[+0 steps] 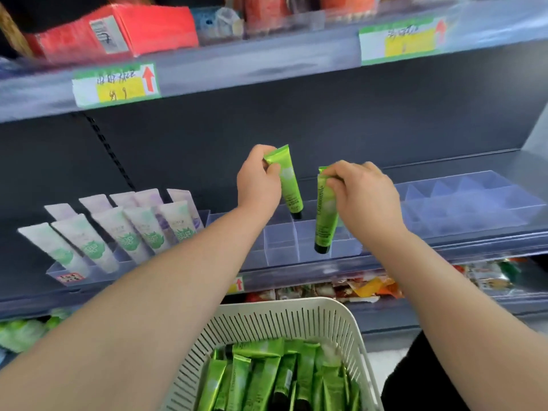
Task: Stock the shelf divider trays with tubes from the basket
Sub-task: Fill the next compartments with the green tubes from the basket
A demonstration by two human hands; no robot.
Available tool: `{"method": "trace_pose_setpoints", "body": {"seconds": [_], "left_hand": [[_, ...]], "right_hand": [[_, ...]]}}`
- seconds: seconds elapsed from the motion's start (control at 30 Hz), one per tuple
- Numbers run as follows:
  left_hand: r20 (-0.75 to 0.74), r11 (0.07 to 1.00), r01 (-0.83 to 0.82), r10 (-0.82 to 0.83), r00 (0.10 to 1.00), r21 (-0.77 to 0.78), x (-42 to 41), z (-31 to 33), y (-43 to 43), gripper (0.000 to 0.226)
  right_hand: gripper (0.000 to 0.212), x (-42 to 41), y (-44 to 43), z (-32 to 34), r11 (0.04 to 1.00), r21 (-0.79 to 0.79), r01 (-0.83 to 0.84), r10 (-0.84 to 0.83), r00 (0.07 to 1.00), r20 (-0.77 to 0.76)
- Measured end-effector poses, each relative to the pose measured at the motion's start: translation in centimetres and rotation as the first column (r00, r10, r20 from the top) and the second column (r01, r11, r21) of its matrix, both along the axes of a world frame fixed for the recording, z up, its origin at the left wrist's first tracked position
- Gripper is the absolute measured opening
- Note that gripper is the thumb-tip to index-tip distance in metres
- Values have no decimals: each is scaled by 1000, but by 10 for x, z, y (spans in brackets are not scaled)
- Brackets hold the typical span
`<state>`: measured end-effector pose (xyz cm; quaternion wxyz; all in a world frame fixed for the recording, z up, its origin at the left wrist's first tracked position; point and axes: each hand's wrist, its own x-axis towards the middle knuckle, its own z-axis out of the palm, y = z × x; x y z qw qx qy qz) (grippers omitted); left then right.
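My left hand (259,180) pinches the left green tube (290,185), my right hand (366,197) the right green tube (326,221), seemingly lettered "Chamomile", caps down over the divider tray (281,243) mid-frame. White tubes (118,229) stand at left; basket (267,310) bottom centre; price labels (115,84) blurred.

glossy green tubes (289,180), clear plastic trays (281,241), slotted plastic basket (267,324)

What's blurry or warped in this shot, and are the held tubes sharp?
Head view: the upper shelf's price label and red box are motion-smeared; shelf edges bow from the wide lens; the left tube and right tube, pinched by the left hand and right hand, look fairly sharp.
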<state>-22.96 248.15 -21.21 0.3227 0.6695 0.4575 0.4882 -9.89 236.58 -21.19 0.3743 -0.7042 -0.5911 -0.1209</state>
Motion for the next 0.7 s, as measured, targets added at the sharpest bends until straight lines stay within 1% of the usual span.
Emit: {"method": "trace_pose_setpoints", "body": {"seconds": [0.13,0.23,0.33,0.4,0.53,0.7], "left_hand": [[-125,999,28,-24,992,32,25,-6,20,26],[-243,996,67,-51,969,57,37,-16,29,25],[-324,996,85,-69,944,34,45,-25,36,23],[-355,997,80,-68,932,20,47,-31,39,24],[-354,997,79,-71,932,8,44,-37,41,25],[-263,997,83,-78,962,9,29,-32,38,28]], "right_hand": [[18,8,13,2,1000,1,-9,9,999,-51],[18,13,18,-3,999,-25,-21,20,999,-47],[19,17,22,-10,997,-66,-39,36,998,-51],[19,17,24,-13,997,-64,-45,41,997,-63],[18,19,30,-15,999,-33,-24,21,997,-77],[17,12,42,-6,1000,7,-21,21,999,-31]]}}
